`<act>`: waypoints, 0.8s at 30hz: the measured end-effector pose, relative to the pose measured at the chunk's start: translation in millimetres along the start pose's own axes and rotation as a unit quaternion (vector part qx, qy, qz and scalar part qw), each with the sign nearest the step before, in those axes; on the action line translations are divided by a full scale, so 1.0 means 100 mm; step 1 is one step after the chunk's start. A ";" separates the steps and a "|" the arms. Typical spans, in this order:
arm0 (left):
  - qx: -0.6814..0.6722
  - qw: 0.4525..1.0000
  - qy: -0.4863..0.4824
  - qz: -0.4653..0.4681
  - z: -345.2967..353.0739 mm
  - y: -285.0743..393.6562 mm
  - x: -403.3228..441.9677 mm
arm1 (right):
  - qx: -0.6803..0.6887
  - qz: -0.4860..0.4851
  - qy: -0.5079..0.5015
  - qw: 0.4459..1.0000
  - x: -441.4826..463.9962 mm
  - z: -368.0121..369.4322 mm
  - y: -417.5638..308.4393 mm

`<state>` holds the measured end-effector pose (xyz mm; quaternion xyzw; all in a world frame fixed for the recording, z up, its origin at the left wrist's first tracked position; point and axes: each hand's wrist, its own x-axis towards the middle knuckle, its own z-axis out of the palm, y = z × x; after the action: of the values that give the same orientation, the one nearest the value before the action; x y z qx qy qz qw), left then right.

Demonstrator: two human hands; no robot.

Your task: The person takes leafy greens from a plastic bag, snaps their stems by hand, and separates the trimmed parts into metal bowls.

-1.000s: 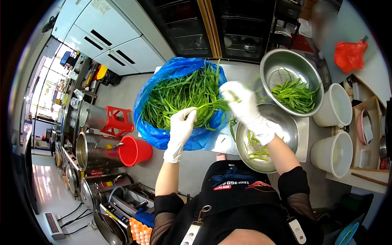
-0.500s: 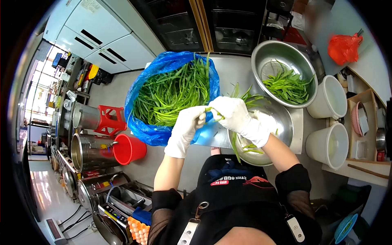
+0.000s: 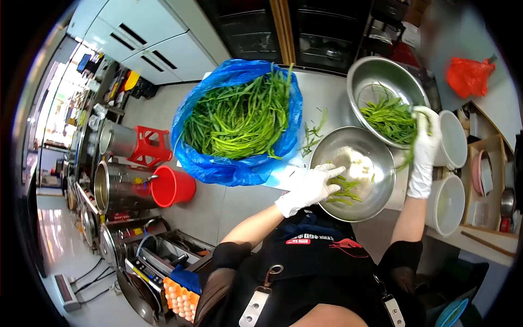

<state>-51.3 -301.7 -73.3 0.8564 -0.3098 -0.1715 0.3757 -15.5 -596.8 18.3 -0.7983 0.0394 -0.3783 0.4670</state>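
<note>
My left hand [image 3: 310,188], in a white glove, reaches over the left rim of the lower steel bowl [image 3: 376,188], fingers apart beside short green stem pieces [image 3: 344,191]. At the right rim of the upper steel bowl [image 3: 357,82], my right hand [image 3: 426,133], also gloved, has its fingers curled round some green leafy stems. Cut leafy greens [image 3: 389,117] lie in that bowl. A blue plastic bag [image 3: 218,171] full of long green vegetables [image 3: 239,117] stands to the left. A few loose sprigs [image 3: 312,133] rest on the metal table [image 3: 321,95].
Two white buckets [image 3: 449,204] stand at the right, near a wooden shelf box [image 3: 487,180]. A red bag [image 3: 469,77] hangs at the upper right. On the left are a red bucket [image 3: 173,186], a red stool [image 3: 150,146] and steel pots [image 3: 114,188]. An egg tray [image 3: 181,300] is below.
My hands have come apart. My left hand moved right to the lower bowl and opened; my right hand moved right to the upper bowl's edge with greens.
</note>
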 end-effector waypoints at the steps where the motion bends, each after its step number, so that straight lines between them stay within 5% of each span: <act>1: 0.060 0.995 0.064 0.039 -0.05 -0.01 -0.05 | 0.012 0.029 0.003 1.000 0.00 -0.06 -0.05; 3: -0.029 0.987 0.154 0.045 -0.32 -0.02 -0.14 | 0.062 0.054 0.009 0.997 -0.03 -0.12 0.14; 6: 0.086 0.932 0.350 0.035 -0.94 -0.31 -0.32 | 0.161 0.129 -0.007 0.978 -0.19 -0.02 0.29; 9: 0.248 0.860 0.444 -0.044 -1.67 -0.92 -0.56 | 0.235 0.199 -0.038 0.951 -0.33 0.16 0.32; 11: 0.298 0.865 0.392 -0.099 -2.02 -1.37 -0.73 | 0.274 0.244 -0.041 0.929 -0.40 0.34 0.23; 17: 0.372 0.915 0.157 0.018 -2.18 -1.77 -0.77 | 0.217 0.270 -0.132 0.929 -0.53 0.81 0.05; 24: 0.396 0.906 0.142 0.040 -2.46 -1.50 -0.77 | 0.277 0.353 -0.160 0.879 -0.56 0.91 -0.19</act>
<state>80.6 -39.5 -18.7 0.9368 -0.3298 0.1041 0.0527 -2.5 -497.5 -24.1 -0.6192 0.1369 -0.0506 0.7715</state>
